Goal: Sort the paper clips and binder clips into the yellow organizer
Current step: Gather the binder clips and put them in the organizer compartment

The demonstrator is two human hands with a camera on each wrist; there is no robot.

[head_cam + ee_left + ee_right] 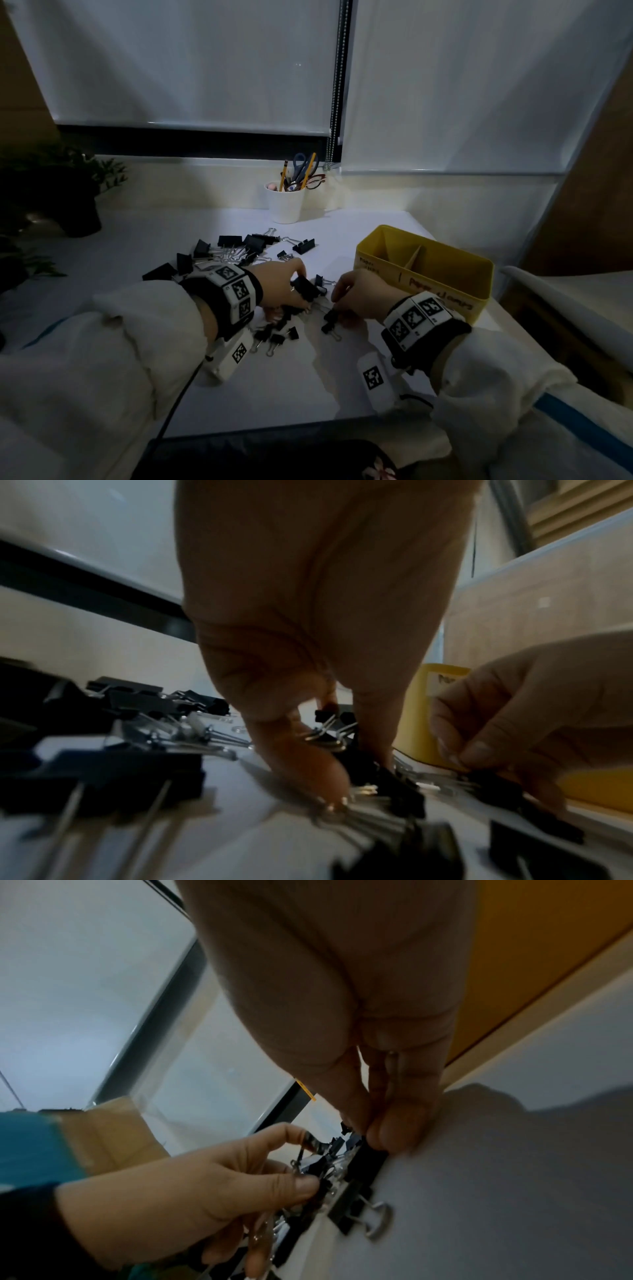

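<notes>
White pen cup [285, 205] behind binder clips [236, 250]

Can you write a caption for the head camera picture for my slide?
Two hands, left and right, pick small black metal binder clips off a white table beside a yellow plastic organizer.

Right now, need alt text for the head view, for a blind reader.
Both hands work at black binder clips on a white desk: the left hand grips a large binder clip, the right hand pinches a small one. A yellow organizer stands to the right, more clips lie scattered behind, and a white pen cup beyond.
</notes>
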